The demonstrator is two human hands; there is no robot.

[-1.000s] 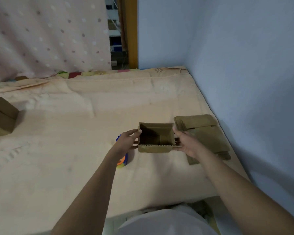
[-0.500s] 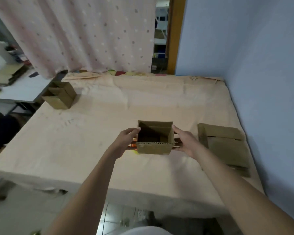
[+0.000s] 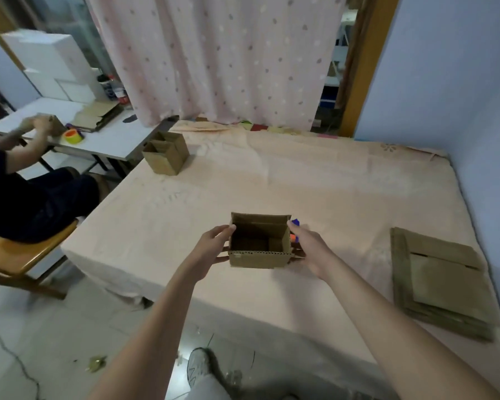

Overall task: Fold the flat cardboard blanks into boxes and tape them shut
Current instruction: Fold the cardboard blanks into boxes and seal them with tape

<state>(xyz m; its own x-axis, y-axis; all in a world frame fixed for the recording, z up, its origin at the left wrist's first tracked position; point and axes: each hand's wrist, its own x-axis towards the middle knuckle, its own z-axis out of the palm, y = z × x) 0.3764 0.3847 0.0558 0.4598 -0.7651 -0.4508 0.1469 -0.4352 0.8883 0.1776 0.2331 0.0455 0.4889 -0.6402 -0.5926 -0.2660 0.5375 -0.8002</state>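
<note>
An open-topped brown cardboard box (image 3: 259,258) is held above the bed between my two hands. My left hand (image 3: 212,251) grips its left side, thumb at the top rim. My right hand (image 3: 308,249) grips its right side, fingers along the wall. Its top flaps stand up and the inside is dark. A blue and orange tape roll (image 3: 294,230) peeks out behind the box's right corner, mostly hidden. A stack of flat cardboard blanks (image 3: 442,280) lies on the bed at the right.
The bed (image 3: 315,180) wears a peach sheet, with a blue wall on its right. Another folded box (image 3: 165,157) sits at its far left corner. A person (image 3: 26,192) sits at a white table (image 3: 110,141) on the left, near an orange tape roll (image 3: 71,137).
The view has swung left and pulled back, showing the floor, the seated person and the white table. My hands still hold the box the same way; the tape roll now shows at its right.
</note>
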